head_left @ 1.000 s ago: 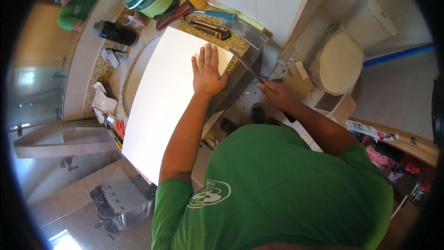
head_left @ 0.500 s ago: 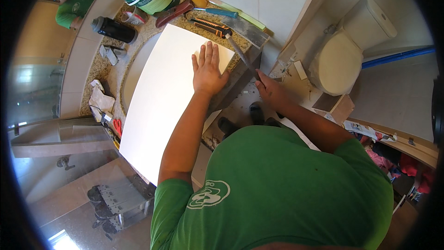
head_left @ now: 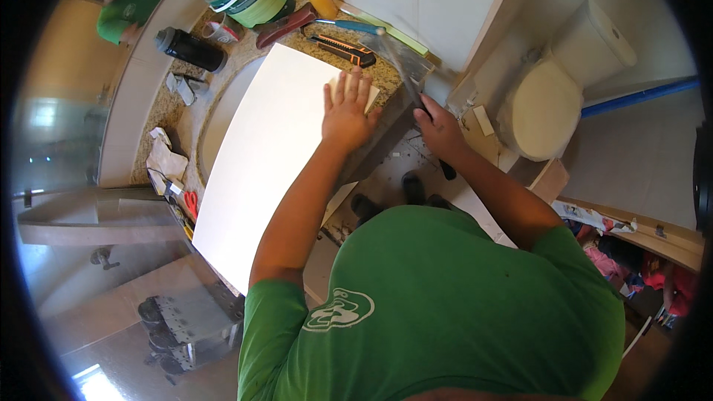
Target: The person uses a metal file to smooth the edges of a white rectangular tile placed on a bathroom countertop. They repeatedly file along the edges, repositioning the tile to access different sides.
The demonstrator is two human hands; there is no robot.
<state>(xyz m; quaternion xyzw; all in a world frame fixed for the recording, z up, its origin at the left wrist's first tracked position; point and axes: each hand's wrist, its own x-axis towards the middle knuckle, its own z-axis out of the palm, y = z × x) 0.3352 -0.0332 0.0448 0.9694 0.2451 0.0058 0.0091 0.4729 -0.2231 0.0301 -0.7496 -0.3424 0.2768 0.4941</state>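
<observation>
Taking the middle of the large flat white rectangular board (head_left: 256,178) as the clock's hub, with twelve toward the top of the view, its corners point to about twelve, two, seven and eight o'clock. It lies on the speckled brown granite counter (head_left: 384,74), partly across the pale oval basin (head_left: 226,115) toward ten. Toward two, beyond the two o'clock corner, the counter's edge drops to the littered tile floor (head_left: 396,154), giving the right hand (head_left: 440,130) room there. That hand is closed around a long, slim grey tool with a black handle (head_left: 407,80), held apart from the board and slanting toward eleven. The left hand (head_left: 347,120) rests palm down with fingers spread near the two o'clock corner. Just past the top edge, at one, lies the black-and-orange utility knife (head_left: 343,50), while the red-handled scissors (head_left: 191,203) sit close by the edge toward eight. The board looks smooth and straight-cut, its face glaring bright, with faint cream shading beside the fingers; the left forearm hides part of its lower right edge.
</observation>
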